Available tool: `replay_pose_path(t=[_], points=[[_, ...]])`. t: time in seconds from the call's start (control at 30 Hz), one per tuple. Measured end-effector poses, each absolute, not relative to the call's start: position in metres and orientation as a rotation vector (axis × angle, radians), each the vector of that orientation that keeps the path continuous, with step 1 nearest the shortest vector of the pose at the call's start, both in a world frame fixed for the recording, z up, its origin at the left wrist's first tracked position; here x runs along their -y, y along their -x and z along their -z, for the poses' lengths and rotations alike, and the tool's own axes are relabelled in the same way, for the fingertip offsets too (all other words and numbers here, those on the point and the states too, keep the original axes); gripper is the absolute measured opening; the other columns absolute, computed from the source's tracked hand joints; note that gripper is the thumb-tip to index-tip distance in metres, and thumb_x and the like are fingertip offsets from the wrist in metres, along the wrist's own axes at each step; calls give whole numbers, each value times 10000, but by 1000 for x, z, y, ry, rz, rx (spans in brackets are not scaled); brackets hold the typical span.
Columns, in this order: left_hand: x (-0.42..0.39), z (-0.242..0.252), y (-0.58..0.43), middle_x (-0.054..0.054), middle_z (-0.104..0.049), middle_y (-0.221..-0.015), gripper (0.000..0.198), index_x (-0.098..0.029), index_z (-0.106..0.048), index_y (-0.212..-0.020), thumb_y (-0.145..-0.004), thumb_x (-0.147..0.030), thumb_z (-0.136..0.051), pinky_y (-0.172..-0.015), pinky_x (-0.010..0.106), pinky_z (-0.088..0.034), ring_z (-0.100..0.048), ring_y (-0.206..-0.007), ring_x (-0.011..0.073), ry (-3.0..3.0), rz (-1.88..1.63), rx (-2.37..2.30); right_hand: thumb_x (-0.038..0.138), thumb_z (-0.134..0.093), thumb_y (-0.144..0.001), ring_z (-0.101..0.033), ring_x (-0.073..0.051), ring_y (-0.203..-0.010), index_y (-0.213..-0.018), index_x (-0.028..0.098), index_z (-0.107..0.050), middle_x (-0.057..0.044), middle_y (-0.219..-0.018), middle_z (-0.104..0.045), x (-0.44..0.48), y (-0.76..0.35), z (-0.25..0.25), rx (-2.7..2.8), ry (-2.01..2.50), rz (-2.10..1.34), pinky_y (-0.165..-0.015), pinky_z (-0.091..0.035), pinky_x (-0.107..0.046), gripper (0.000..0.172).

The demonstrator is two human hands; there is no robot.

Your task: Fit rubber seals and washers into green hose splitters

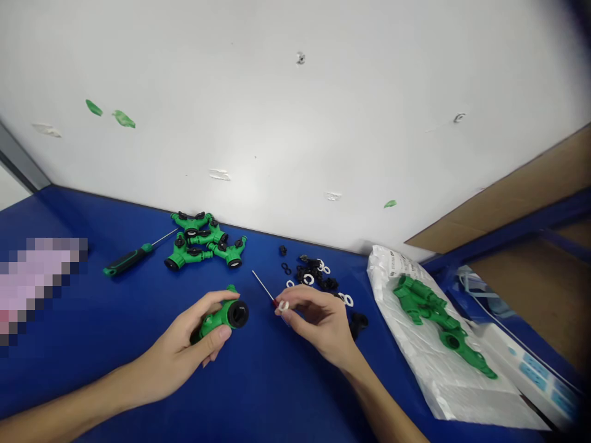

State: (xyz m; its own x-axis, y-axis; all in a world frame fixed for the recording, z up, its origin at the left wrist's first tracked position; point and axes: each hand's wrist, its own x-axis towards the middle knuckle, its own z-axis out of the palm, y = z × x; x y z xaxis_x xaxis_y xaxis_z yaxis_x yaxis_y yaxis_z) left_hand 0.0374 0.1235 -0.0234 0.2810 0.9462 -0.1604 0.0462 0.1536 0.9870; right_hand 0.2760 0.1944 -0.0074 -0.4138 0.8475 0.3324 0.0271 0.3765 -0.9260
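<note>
My left hand (pixel 180 347) is wrapped round a green hose splitter (pixel 217 317), whose round black collar faces up and to the right. Between thumb and fingertips, my right hand (pixel 325 323) pinches a small white ring washer (pixel 283 306), a short way right of the splitter. A thin metal shaft (pixel 263 285) with a bit of red at its near end runs up to my right fingertips; whether they touch it I cannot tell. Behind that hand lie loose white washers (pixel 308 280) and small black parts (pixel 329 283), some hidden by it.
Several green Y-shaped splitters (pixel 194 255) with black levers are heaped near the wall. A black-and-green screwdriver (pixel 127 261) lies left of them. On the right, green splitter bodies (pixel 427 304) rest on a white padded bag (pixel 415 375), beside a power strip (pixel 538 369).
</note>
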Motion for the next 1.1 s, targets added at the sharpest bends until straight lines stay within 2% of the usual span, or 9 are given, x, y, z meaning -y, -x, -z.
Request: replay_pose_path(t=[0.17, 0.33, 0.6, 0.8, 0.97, 1.1], points=[[-120, 26, -40, -29, -510, -765, 480, -248, -373, -1368, -953, -473, -462, -599, 282, -452, -507, -650, 123, -1244, -781, -1010, 51, -691, -790, -737, -204, -854, -862, 202, -740, -65, -851, -770, -177, -261, 5, 1739, 665, -1062, -744, -606, -298, 174], [-115, 27, -45, -31, -504, -774, 450, -248, -382, -1367, -966, -437, -456, -614, 285, -464, -510, -673, 125, -1223, -725, -882, 25, -682, -804, -734, -198, -838, -918, 186, -739, -94, -951, -763, -165, -251, 1, 1906, 491, -865, -775, -605, -332, 205], [-114, 30, -46, -30, -510, -768, 412, -242, -393, -1349, -981, -421, -429, -610, 281, -474, -510, -674, 123, -1224, -719, -863, 25, -600, -864, -693, -194, -925, -1066, 164, -687, -117, -1013, -725, -162, -250, -3, 2093, 441, -660, -842, -571, -379, 261], [-114, 30, -46, -34, -507, -757, 403, -243, -409, -1348, -984, -414, -426, -611, 277, -479, -511, -669, 121, -1224, -726, -862, 43, -613, -857, -648, -191, -945, -1080, 140, -668, -137, -1071, -667, -161, -255, -1, 2179, 457, -589, -823, -572, -367, 249], [-115, 29, -45, -27, -513, -760, 408, -226, -430, -1345, -982, -413, -429, -626, 285, -483, -510, -658, 119, -1223, -705, -825, 81, -621, -881, -638, -212, -961, -1123, 137, -622, -149, -1100, -649, -163, -256, 2, 2280, 360, -460, -861, -561, -417, 249], [-115, 28, -45, -26, -497, -744, 421, -202, -449, -1335, -977, -425, -433, -595, 274, -461, -488, -628, 114, -1206, -687, -775, 112, -593, -905, -635, -202, -919, -1078, 129, -617, -134, -1039, -655, -162, -254, 0, 2305, 389, -452, -856, -564, -408, 176]])
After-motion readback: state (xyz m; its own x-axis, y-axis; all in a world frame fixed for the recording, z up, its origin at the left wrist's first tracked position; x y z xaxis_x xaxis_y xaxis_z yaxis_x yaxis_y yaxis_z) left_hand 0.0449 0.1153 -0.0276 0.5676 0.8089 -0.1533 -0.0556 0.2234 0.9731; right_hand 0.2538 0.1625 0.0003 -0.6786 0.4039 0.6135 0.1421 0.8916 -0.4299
